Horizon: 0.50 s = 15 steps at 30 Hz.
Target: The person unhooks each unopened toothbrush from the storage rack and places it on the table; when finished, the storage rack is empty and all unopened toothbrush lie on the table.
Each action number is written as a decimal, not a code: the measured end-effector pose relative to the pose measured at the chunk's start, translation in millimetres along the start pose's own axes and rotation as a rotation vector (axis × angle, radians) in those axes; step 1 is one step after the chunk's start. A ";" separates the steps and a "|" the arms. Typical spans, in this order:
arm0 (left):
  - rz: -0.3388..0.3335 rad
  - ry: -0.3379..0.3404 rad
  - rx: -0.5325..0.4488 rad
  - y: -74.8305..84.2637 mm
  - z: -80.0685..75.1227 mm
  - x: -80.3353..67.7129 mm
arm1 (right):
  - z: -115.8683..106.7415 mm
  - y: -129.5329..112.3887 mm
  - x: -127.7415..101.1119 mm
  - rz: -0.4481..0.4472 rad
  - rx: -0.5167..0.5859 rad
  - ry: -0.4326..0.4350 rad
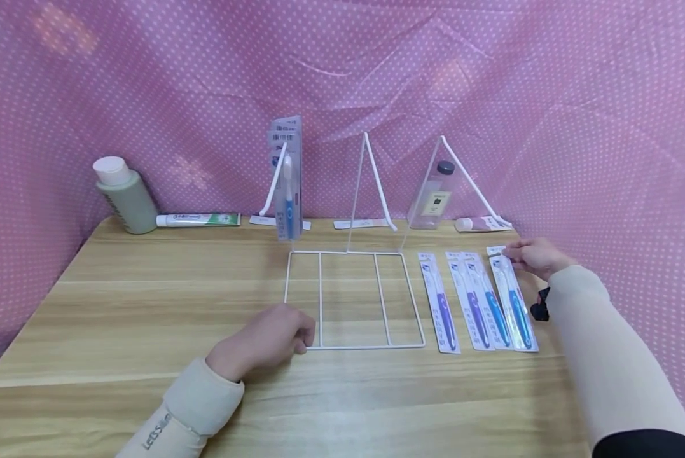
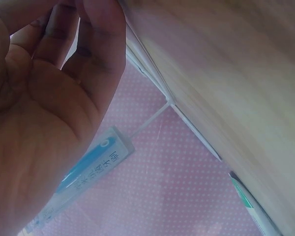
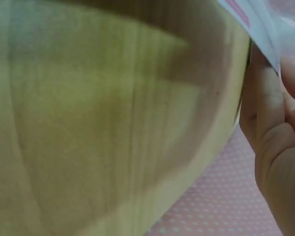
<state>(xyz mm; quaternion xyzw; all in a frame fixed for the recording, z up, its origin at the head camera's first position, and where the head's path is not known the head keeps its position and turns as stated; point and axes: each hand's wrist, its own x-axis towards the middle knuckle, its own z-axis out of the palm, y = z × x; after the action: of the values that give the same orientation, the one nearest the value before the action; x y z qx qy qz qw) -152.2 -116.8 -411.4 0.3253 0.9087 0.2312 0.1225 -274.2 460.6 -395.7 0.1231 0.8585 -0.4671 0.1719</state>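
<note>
Right hand (image 1: 533,256) is at the far right of the wooden table (image 1: 119,318), fingers pinching the top end of the rightmost toothbrush pack (image 1: 514,302). Right wrist view confirms it: fingertips (image 3: 270,113) sit under the card edge of the pack (image 3: 250,22). The pack lies flat, blue brush, last in a row of four packs right of the rack. Neighbours to its left: a second blue pack (image 1: 487,304) overlapping a purple one (image 1: 469,299), then another purple pack (image 1: 439,302) just beside the rack.

Left hand (image 1: 268,340) rests on the near-left corner of the white wire rack (image 1: 353,299), fingers curled loosely around the wire frame.

One toothbrush pack (image 1: 287,181) already stands upright at the rack's far-left divider.

Far edge: green bottle (image 1: 123,194), toothpaste tube (image 1: 198,219), clear bottle (image 1: 434,197), small pink tube (image 1: 482,223). Pink dotted cloth (image 1: 548,95) surrounds the table.
</note>
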 end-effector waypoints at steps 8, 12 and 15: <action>0.000 0.000 0.002 -1.0 -0.1 0.5 | 12.6 2.6 10.5 0.021 -0.167 0.103; -0.025 -0.014 -0.013 0.5 -0.7 0.2 | 17.6 3.3 14.6 0.030 -0.231 0.107; -0.030 -0.018 -0.019 1.2 -1.3 0.0 | 20.6 3.4 16.3 0.029 -0.269 0.109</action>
<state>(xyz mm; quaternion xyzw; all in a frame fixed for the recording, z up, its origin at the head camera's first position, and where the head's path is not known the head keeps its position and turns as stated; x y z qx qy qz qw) -152.1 -116.5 -409.7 0.3126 0.9100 0.2353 0.1371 -284.1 445.8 -415.4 0.1365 0.9195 -0.3381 0.1468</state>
